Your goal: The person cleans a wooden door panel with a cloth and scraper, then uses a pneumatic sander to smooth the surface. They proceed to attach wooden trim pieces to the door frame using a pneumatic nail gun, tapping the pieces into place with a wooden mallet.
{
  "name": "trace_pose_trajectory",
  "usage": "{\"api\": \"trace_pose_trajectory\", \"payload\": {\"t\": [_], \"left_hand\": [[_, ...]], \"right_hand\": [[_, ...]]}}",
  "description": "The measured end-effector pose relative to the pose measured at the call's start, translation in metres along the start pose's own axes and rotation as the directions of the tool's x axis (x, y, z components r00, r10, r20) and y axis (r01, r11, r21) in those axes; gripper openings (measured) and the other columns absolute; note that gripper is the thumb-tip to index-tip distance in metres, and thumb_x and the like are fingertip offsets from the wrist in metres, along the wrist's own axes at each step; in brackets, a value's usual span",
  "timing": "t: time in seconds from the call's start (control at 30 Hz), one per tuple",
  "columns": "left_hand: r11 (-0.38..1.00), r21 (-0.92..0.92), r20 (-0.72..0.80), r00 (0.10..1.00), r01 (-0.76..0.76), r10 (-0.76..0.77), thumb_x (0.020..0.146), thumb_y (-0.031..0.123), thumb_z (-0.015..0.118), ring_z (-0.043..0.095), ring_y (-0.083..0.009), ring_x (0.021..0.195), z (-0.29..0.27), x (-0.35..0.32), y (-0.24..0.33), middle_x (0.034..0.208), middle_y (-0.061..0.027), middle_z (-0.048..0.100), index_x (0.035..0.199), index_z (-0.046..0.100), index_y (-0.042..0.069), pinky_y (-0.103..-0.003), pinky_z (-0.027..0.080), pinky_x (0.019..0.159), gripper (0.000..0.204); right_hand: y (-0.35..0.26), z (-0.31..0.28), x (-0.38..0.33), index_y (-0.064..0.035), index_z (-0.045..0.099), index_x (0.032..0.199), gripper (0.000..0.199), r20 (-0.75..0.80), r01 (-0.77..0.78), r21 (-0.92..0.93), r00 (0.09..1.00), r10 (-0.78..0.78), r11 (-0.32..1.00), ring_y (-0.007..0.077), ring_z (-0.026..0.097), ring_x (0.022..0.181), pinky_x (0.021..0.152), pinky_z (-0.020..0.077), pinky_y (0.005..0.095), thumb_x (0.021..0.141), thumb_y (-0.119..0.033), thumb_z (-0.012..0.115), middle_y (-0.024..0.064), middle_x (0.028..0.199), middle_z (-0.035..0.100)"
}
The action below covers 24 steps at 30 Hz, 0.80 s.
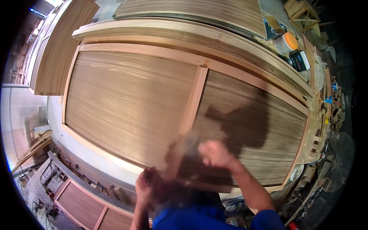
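A large wooden panel (126, 96) with brown grain lies before me inside a pale wooden frame (105, 151). A divider strip (194, 97) splits it into two fields. My right hand (216, 154) is closed above the near end of the divider, around what looks like a hammer (189, 143), smeared by motion. Its shadow falls on the right field. Close to the frame's near edge, my left hand (145, 186) is curled and partly in shadow; what it holds, if anything, is blurred.
Long wooden rails (172, 28) lie along the far edge. At the far right stand a white tub with an orange lid (286, 43) and a black box (299, 61). Another framed panel (82, 205) is low at left. A fan (337, 161) stands at right.
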<state>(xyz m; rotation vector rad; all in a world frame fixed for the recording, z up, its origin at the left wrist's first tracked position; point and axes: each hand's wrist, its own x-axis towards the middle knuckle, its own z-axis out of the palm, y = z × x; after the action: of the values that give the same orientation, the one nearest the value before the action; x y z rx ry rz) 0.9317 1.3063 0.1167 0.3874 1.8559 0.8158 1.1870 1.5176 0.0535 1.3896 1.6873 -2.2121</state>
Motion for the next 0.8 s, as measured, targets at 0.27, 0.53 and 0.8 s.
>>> {"api": "trace_pose_trajectory", "payload": {"t": [0.27,0.53,0.8], "left_hand": [[0.980,0.190,0.016,0.998,0.061,-0.066,0.090,0.031,0.078,0.073,-0.0198,0.092,0.017,0.024,0.030,0.102,-0.0098,0.078,0.115,0.075,0.007,-0.035,0.058,0.083,0.035],[0.882,0.455,0.104,0.977,0.120,-0.186,0.088,0.022,0.082,0.074,-0.0199,0.099,0.036,0.052,0.087,0.104,-0.0106,0.077,0.114,0.071,0.003,-0.034,0.057,0.090,0.034],[0.971,0.173,0.229,0.951,0.168,-0.206,0.100,0.029,0.071,0.074,-0.0192,0.101,0.020,0.071,0.081,0.112,-0.0099,0.078,0.128,0.072,0.006,-0.035,0.058,0.089,0.036]], "right_hand": [[-0.083,-0.150,0.084,-0.0135,0.064,0.146,0.053,-0.437,-0.012,-0.807,0.684,-0.583,0.591,0.0380,0.068,0.090,0.078,0.0570,0.0481,0.095,0.001,0.062,0.0211,0.111,0.057],[-0.112,-0.149,0.122,-0.0178,0.066,0.142,0.057,-0.366,-0.103,-0.868,0.794,-0.486,0.485,0.0409,0.071,0.093,0.083,0.0594,0.0505,0.091,0.005,0.062,0.0211,0.117,0.058],[-0.080,-0.155,0.086,-0.0005,0.064,0.126,0.023,-0.613,0.173,-0.041,0.773,-0.161,0.984,0.0158,0.058,0.065,0.059,0.0499,0.0322,0.109,-0.012,0.053,0.0062,0.086,0.062]]}}
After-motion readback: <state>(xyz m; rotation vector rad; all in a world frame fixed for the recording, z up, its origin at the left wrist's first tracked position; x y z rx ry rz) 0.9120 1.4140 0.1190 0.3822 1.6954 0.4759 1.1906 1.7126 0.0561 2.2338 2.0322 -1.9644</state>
